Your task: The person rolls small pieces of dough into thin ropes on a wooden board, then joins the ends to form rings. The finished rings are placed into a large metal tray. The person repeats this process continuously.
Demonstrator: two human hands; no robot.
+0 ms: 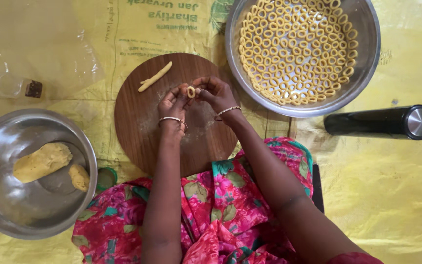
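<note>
The left hand [174, 103] and right hand [214, 91] meet over the round wooden board [142, 132], fingertips of both pinching a small dough ring [190, 91] held just above its upper half. A dough strip [155, 77] lies on the board at ten o'clock. At two o'clock stands a steel bowl [367, 63] filled with rings; at eight o'clock another bowl [6, 205] holds two dough lumps [42, 161].
</note>
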